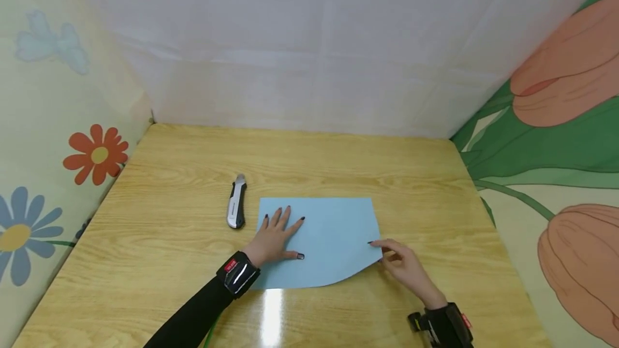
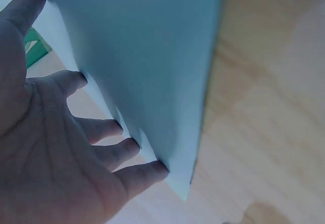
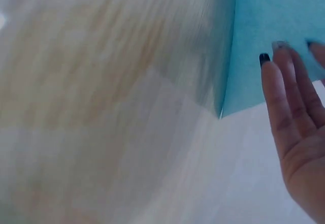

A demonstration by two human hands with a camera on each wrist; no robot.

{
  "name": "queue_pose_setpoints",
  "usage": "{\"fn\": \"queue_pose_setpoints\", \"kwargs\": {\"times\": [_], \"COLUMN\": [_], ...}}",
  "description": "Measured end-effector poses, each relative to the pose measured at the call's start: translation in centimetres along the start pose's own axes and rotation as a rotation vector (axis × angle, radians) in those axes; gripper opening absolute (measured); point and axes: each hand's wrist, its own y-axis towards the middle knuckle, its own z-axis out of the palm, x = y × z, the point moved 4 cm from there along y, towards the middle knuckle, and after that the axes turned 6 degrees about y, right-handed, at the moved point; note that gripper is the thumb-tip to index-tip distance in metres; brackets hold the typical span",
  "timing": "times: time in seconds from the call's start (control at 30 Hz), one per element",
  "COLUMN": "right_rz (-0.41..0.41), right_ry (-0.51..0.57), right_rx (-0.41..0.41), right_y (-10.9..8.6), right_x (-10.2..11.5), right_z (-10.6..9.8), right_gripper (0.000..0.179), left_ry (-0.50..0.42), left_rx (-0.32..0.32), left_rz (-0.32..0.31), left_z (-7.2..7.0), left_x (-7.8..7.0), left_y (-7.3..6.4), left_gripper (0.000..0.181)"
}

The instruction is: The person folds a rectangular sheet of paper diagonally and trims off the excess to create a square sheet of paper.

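Two-handed handling of a sheet of blue paper (image 1: 333,230) on a wooden desk (image 1: 169,214). The paper lies in front of the person, in the near half of the desk, its far edge running roughly parallel to the desk's back edge. The left hand (image 1: 271,243) rests on the left part of the sheet, fingers and thumb spread wide and grasping nothing; this broad placement probably serves as an anchor, spreading light pressure so that the paper does not slide. The right hand (image 1: 405,267) holds the near right corner in what appears to be a light pinch, the forefinger on the upper face and the thumb at the edge, with little gap between them. The near edge bows upward toward this corner, which stands raised from the desk; such a hold suits thin, flexible material, since a fingertip grip controls the corner without creasing it. Whether the sheet is single or doubled cannot be told. A utility knife (image 1: 236,203) lies left of the paper, near but not touching it, blade end pointing away from the person, apparently set aside to leave both hands free.
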Motion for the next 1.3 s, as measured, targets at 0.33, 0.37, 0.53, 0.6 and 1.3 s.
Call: {"fn": "queue_pose_setpoints", "kwargs": {"times": [0.33,0.37,0.53,0.6,1.3], "right_rz": [-0.046,-0.035,0.038,0.040,-0.167], "right_ry": [-0.395,-0.415,-0.491,-0.519,-0.722], "right_rx": [0.049,0.058,0.123,0.155,0.255], "right_y": [6.0,6.9,11.3,12.7,16.1], "right_x": [1.0,1.0,0.1,-0.1,-0.8], "right_z": [2.5,3.0,5.2,5.9,10.9], "right_gripper": [0.016,0.014,0.011,0.011,0.014], "left_ry": [0.025,0.025,0.030,0.036,0.082], "left_rx": [-0.009,-0.010,-0.025,-0.027,-0.095], "left_rz": [-0.007,-0.011,-0.026,-0.025,0.017], "left_z": [0.2,0.3,0.4,0.5,0.2], "left_x": [0.0,0.0,-0.1,-0.1,0.0], "left_y": [0.0,0.0,-0.1,-0.1,0.0], "left_gripper": [0.083,0.083,0.084,0.084,0.086]}}
